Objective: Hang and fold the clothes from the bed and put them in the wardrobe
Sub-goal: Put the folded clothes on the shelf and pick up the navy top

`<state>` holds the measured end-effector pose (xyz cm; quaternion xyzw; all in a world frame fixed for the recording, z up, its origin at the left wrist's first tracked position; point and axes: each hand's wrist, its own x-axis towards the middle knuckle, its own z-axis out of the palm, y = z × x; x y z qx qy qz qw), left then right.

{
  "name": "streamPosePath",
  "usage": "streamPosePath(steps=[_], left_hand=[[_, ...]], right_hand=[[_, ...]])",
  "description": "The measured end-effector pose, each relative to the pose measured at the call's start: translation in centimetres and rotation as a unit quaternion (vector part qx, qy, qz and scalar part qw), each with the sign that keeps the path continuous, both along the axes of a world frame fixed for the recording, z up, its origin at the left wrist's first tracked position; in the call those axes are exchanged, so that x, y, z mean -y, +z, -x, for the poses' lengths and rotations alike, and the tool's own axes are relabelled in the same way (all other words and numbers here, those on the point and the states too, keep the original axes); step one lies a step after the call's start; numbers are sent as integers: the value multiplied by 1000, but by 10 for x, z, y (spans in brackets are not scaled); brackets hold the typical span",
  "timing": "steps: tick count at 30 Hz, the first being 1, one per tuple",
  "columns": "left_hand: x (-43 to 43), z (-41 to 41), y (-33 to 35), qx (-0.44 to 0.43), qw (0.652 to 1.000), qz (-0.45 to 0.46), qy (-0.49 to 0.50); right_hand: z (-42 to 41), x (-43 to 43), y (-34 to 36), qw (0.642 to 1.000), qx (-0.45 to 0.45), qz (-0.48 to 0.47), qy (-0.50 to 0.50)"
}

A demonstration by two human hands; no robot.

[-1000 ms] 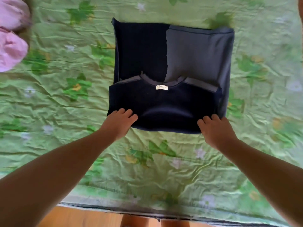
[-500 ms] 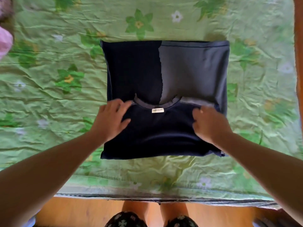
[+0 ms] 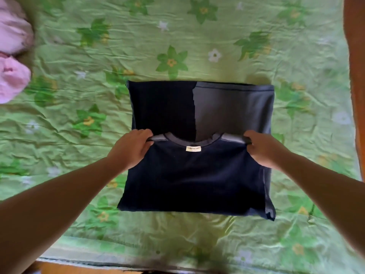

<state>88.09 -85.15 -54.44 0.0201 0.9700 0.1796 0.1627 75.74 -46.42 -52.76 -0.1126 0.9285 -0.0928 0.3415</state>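
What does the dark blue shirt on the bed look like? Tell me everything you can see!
The dark blue shirt looks like soft knit cloth and lies flat on the green flowered sheet, folded into a rough rectangle. The near part is folded over the rest, with the round neckline facing up and a small pale yellow label just under it. At the far right, a lighter grey-blue panel with a stitched hem shows. The left hand and the right hand grip the folded edge on either side of the neckline.

Navy-grey shirt (image 3: 197,175); green floral bedsheet (image 3: 197,36); pink bundle (image 3: 11,80), perhaps clothing.
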Motion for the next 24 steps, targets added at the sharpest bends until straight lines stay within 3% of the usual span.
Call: streamPosePath(steps=[8,12,14,18,21,24], left_hand=[[27,130,16,-69,996,39,42],[22,177,5,-80,977,178,87],[1,166,-8,-72,969,219,86],[-49,73,-42,33,982,188,0],[-54,11,-63,53,981,184,-17],[-47,0,-76,52,981,189,-9]], right_hand=[[117,27,17,985,-169,16,43],[153,51,3,962,-241,-114,62],[134,59,-11,954,-261,-136,60],[25,49,-55,959,-201,-78,184],[-34,19,-75,970,-118,-94,189],[-42,7,-86,967,-132,-111,188]])
